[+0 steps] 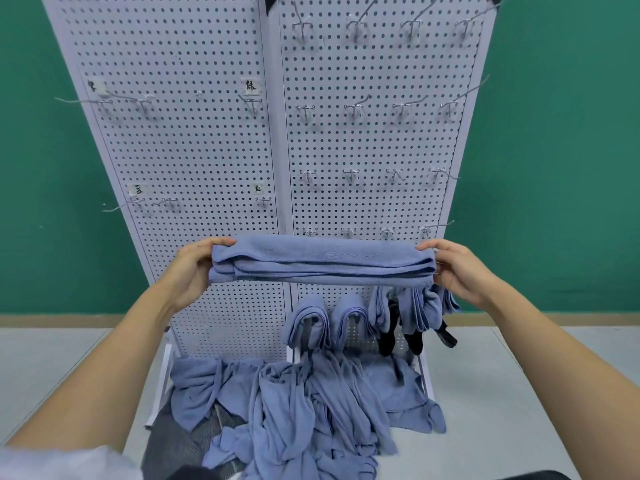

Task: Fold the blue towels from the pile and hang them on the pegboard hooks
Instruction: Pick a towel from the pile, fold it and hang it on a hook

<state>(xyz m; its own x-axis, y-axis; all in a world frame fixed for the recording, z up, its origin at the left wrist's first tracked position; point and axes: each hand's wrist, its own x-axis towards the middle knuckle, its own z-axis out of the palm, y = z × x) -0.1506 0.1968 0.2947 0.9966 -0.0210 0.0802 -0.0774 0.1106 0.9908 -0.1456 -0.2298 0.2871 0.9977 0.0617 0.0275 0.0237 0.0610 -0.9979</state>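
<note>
Folded blue towel (322, 259) held level in front of the pegboard (207, 150), above the pile (294, 410). Left hand (192, 268) and right hand (457, 268) each grip one end, fingers curled round it. Likely soft, light and limp: it sags if let go, so hold the ends and drape its middle over a hook (349, 232).
</note>
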